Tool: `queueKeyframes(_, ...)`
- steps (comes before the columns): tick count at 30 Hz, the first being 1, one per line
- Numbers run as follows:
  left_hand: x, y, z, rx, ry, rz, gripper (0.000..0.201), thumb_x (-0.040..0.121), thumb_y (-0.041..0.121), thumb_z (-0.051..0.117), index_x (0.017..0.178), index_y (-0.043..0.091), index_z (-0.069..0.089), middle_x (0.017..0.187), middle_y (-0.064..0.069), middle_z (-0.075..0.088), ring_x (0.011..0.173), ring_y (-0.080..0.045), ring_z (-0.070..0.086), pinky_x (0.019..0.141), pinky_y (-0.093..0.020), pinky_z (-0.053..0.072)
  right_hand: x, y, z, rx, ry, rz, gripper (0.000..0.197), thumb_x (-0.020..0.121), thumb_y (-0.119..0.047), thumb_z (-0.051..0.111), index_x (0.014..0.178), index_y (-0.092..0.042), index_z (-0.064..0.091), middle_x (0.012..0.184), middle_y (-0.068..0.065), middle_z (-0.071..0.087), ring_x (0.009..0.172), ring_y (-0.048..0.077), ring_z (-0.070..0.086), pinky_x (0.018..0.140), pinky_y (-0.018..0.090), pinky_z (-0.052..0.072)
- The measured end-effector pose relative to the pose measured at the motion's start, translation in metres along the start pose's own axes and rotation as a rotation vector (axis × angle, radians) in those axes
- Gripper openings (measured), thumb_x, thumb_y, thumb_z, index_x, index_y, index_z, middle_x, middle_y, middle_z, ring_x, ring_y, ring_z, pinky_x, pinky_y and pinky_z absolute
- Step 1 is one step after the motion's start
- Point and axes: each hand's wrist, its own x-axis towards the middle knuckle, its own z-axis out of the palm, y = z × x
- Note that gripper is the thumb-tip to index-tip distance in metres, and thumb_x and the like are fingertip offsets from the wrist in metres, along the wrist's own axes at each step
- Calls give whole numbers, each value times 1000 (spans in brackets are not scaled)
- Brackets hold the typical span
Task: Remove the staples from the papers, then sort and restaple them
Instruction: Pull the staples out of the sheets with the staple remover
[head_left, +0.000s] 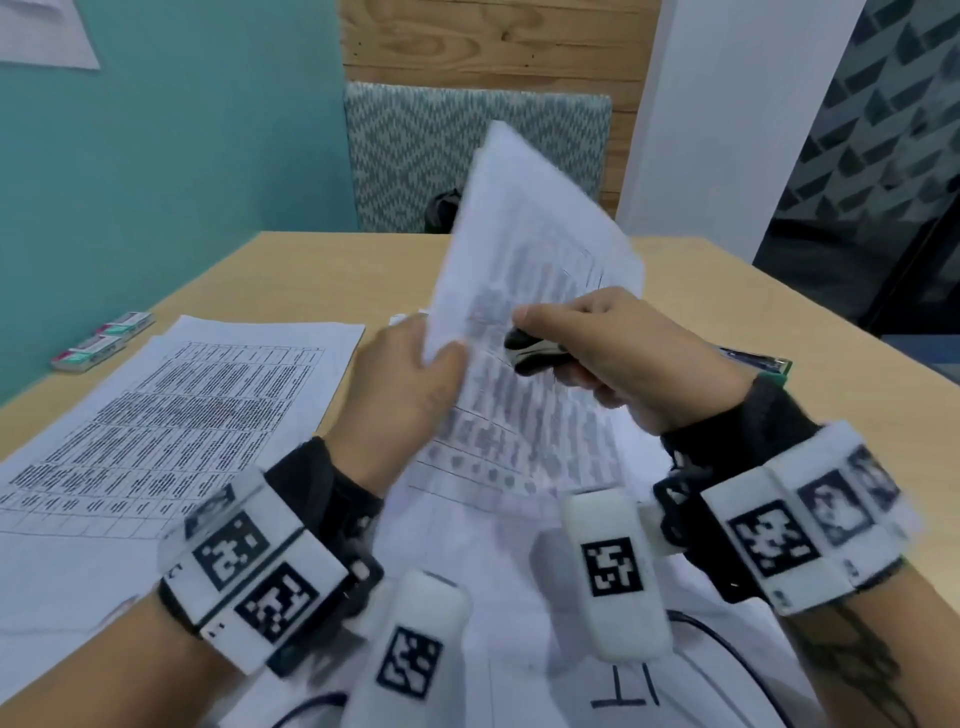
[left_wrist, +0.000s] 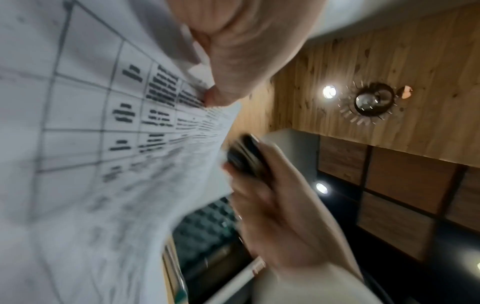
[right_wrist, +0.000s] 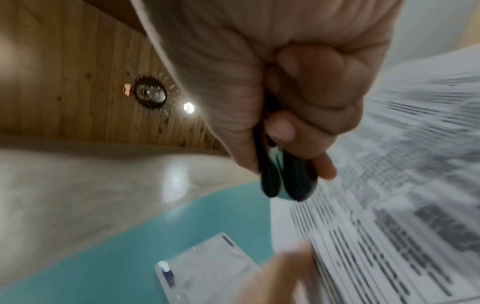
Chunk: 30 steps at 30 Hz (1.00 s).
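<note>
White papers (head_left: 524, 270) pinched at edge by left hand (head_left: 400, 384); right hand (head_left: 618, 348) fingers grip staple remover (head_left: 530, 353).

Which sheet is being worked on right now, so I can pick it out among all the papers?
Start at the tan table. Printed sheets lie flat on its left side; the sheet being worked on is lifted above the middle, pinched by the left hand. It alone stands tilted off the table, with the right hand holding a black staple remover against it.
</note>
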Motion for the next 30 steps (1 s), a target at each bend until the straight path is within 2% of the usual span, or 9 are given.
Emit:
queueKeyframes(3,6,0,-14,-47,47,-42,40,72,42,57,93,9,65,103,-20,69,100,-45,60,87,-61,47,-4,-3,-18,19,35,7,38,89,-32,57,84,4,69,83,29,61,43,11,28,32,12,16)
queueKeyframes(8,9,0,-13,-55,-62,-52,28,85,27,65,101,5,67,105,-11,71,102,-34,64,94,-55,46,-6,-1,-52,-119,149,60,29,90,-30,57,69,-14,68,68,5,65,38,6,30,33,12,16)
queueKeyframes(14,16,-7,-19,-63,-86,-148,10,90,12,57,90,7,65,102,-5,69,99,-23,64,101,-45,43,-26,26,-122,-574,262,302,39,88,-34,60,71,1,58,53,8,44,45,18,30,45,23,22)
queueKeyframes(17,20,-1,-22,-78,-95,-249,11,91,9,54,91,2,62,99,-11,67,92,-27,62,99,-48,43,-36,38,-138,-723,216,426,43,88,-37,60,63,-3,56,58,7,49,49,18,37,46,25,29)
queueKeyframes(19,21,4,-29,-83,-122,-293,11,91,9,53,92,2,62,96,-12,69,78,-25,68,88,-45,52,-38,43,-143,-781,187,473,43,86,-40,62,63,-4,60,62,6,53,52,18,42,47,24,34)
queueKeyframes(22,27,12,-50,-59,-127,-361,20,90,12,55,103,-1,62,87,-15,72,60,-21,70,60,-40,59,-41,40,-144,-820,182,486,44,85,-43,62,63,-4,61,60,4,54,52,17,45,47,22,37)
queueKeyframes(25,29,16,-83,-22,-177,-486,24,87,15,56,105,0,60,78,-16,72,57,-24,69,53,-43,57,-44,33,-143,-767,192,491,49,89,-44,57,70,0,66,57,7,55,48,18,43,45,23,35)
queueKeyframes(28,20,12,-124,-13,-274,-615,66,54,22,84,109,-2,59,81,-21,72,62,-30,70,52,-47,56,-47,28,-141,-705,221,480,56,90,-49,52,79,4,68,56,10,56,43,18,39,42,23,31)
queueKeyframes(30,13,-2,-154,70,-238,-698,88,35,26,92,110,-5,57,88,-27,69,67,-34,70,56,-48,57,-48,28,-137,-728,219,475,61,90,-51,49,76,5,67,52,9,54,36,16,37,40,21,29)
